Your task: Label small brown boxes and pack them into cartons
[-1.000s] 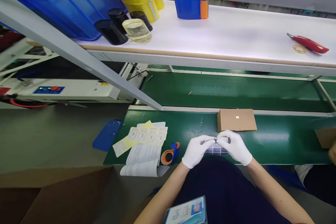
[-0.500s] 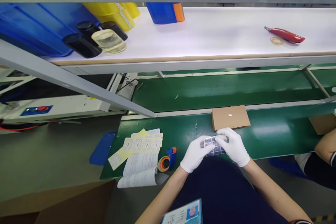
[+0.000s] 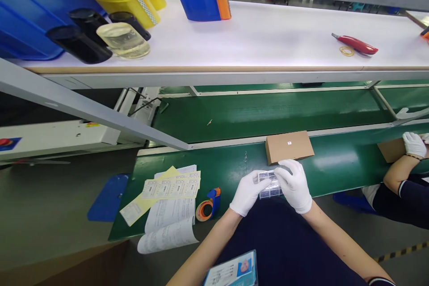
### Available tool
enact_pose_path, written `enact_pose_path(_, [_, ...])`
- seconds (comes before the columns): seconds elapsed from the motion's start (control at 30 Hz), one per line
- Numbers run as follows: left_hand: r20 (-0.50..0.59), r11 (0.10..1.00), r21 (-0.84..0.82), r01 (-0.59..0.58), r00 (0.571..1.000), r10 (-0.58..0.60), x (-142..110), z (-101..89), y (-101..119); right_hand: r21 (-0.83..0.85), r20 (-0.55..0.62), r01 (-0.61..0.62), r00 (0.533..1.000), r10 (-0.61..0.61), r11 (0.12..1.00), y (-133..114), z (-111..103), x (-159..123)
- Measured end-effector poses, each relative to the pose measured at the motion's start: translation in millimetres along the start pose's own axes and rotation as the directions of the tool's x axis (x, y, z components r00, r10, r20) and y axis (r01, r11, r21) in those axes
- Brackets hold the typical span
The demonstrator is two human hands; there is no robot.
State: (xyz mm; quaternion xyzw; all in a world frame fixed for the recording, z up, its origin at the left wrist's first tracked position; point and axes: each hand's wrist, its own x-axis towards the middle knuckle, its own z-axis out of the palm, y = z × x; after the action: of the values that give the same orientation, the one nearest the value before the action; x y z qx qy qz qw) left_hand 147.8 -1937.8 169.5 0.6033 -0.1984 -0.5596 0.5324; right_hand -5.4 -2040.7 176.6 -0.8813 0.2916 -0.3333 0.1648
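Note:
Both my hands wear white gloves and meet over a small sheet of blue-grey labels [image 3: 270, 186] at the near edge of the green bench [image 3: 338, 165]. My left hand [image 3: 247, 192] grips the sheet's left side, fingers curled. My right hand [image 3: 295, 185] pinches at the sheet's top right, fingers closed. Just beyond my hands lies a flat brown cardboard box [image 3: 290, 146] with a small white sticker on top.
Label sheets and papers [image 3: 170, 201] and an orange-blue tape dispenser [image 3: 208, 205] lie to the left. A co-worker's gloved hand [image 3: 414, 144] rests on another box at the right edge. The white shelf above holds tape rolls [image 3: 122, 40], bins and a red cutter [image 3: 357, 44].
The view has shifted, so everything slid left and slightly up. My hands stay on the label sheet, with the right fingers working along its top. A co-worker's gloved hand has come into view at right.

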Motion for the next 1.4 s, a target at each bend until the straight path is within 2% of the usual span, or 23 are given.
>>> enact_pose_path(0.07, [0.0,0.999,-0.042,0.013,1.0,-0.013,-1.0,-1.6,0.4,0.041,-0.033,-0.002,0.999,0.003,0.999,-7.9,-0.4,-1.0])
enact_pose_path(0.33, [0.002,0.998,-0.054,-0.024,1.0,0.024,-3.2,-11.7,3.9,0.13,-0.041,-0.068,0.996,0.074,0.989,-32.8,0.1,0.2])
enact_pose_path(0.5, [0.046,0.999,-0.002,-0.035,0.998,0.035,-4.4,-17.2,-2.9,0.15,0.03,-0.112,0.994,0.109,0.982,-43.5,6.5,-0.9])
enact_pose_path(0.63, [0.074,1.0,0.013,-0.027,0.997,0.026,-8.1,-15.3,-4.3,0.096,0.075,-0.157,0.986,0.151,0.983,-49.0,11.2,-2.9])
enact_pose_path(0.83, [0.085,0.999,-0.017,0.04,0.996,-0.038,-12.3,-10.9,-6.4,-0.004,0.107,-0.109,0.988,0.109,0.994,-48.7,13.2,-9.3])
enact_pose_path(0.93, [0.09,0.992,-0.094,0.09,0.993,-0.081,-13.1,-10.1,-10.7,-0.044,0.109,-0.071,0.991,0.076,0.997,-48.2,15.3,-12.9])
enact_pose_path(1.13, [0.11,0.965,-0.216,0.149,0.986,-0.128,-14.9,-11.4,-20.3,-0.066,0.147,-0.076,0.985,0.085,0.995,-51.1,18.9,-18.9])
enact_pose_path(1.4, [0.077,0.949,-0.281,0.142,0.989,-0.125,-21.6,-17.4,-30.3,-0.027,0.134,-0.054,0.989,0.057,0.998,-54.4,29.6,-30.6])
